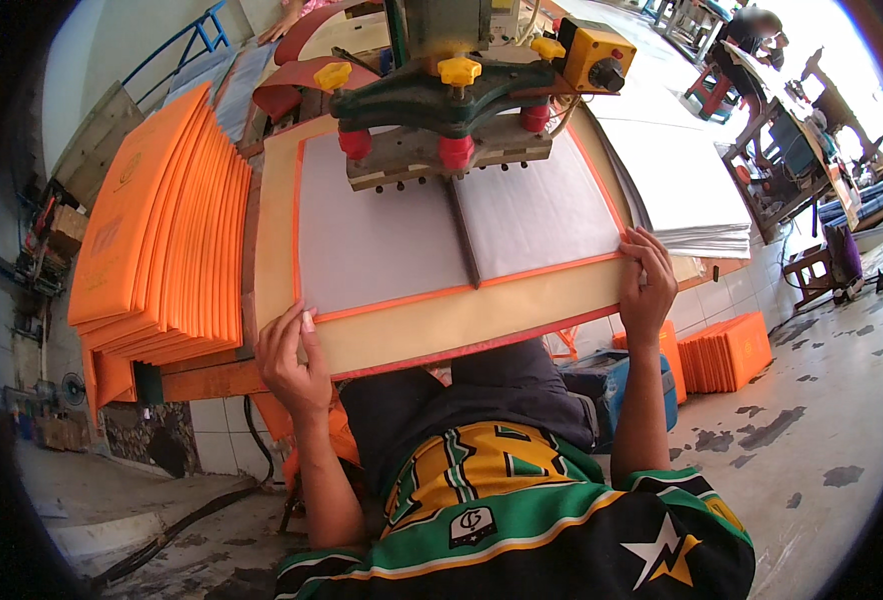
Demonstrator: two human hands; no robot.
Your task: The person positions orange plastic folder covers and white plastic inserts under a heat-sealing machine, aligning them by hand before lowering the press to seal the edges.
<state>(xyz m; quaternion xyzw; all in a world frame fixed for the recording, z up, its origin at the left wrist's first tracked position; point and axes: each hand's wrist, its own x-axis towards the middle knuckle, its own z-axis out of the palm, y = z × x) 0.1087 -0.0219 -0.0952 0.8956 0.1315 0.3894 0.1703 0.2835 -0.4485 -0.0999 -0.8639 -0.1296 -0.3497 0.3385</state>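
Matt plastic sheet [462, 225], orange trim; smooth board [462, 325]; painted metal press [442, 95]; stacked orange plastic covers [162, 230].

A fanned stack of flat orange folders with faint printed emblems [157, 225] lies at the left of the press table. An opened orange-edged cover with clear plastic sleeves [442, 235] lies flat under the press head. A pile of white-and-clear plastic sheets [687, 190] sits at the right. Lower right, more orange folders stand in a row on the floor [727, 352].
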